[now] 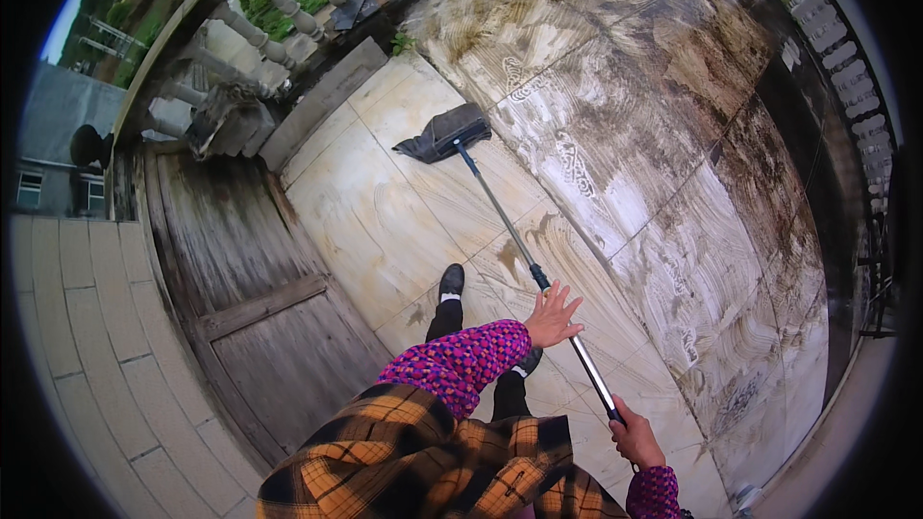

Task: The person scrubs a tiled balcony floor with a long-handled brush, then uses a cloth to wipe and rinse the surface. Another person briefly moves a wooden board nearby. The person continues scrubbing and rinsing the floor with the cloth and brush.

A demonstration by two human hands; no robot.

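Observation:
A mop with a wide dark grey cloth head [444, 133] and a long pole [502, 216] slants across the pale tiled floor. Its head lies on the tiles at the far end, one corner of the cloth folded out to the left. My left hand [553, 315] is on the pole around its middle, below the dark joint, with fingers spread and the palm toward the pole. Closed around the dark grip at the near end of the pole is my right hand [635, 434].
Brown mud streaks and wet swirls cover the tiles [615, 135] on the right. A weathered wooden door panel [260, 279] lies at the left, beside a brick-patterned wall [106, 356]. Stone balusters [279, 5] line the far edge, and my shoes [452, 279] stand near the pole.

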